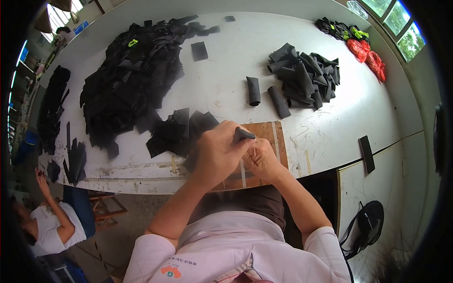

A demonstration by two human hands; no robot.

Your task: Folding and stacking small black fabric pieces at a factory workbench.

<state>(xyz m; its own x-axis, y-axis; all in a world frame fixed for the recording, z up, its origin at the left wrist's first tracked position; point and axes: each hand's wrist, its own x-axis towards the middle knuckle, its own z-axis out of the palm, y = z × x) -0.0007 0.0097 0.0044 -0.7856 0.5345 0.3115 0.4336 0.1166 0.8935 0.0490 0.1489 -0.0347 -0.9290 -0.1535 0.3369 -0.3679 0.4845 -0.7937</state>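
Observation:
My left hand [218, 150] is closed around a black fabric tube [242, 136], whose end pokes up between thumb and fingers. Right up against it, my right hand [262, 161] is closed with curled fingers; what it grips, if anything, is hidden. Both hands are over a brown board [275, 137] at the table's near edge. Loose black fabric pieces [172, 134] lie just left of my left hand. Beyond my hands, two rolled black tubes [253, 91] lie apart from a pile of similar tubes [306, 78].
A large heap of flat black pieces [132, 80] covers the left of the white table [226, 61]. Red plastic bags [365, 54] sit at the far right. A black strip [366, 154] and a black bag [370, 221] are at right. Another person [56, 217] sits at lower left.

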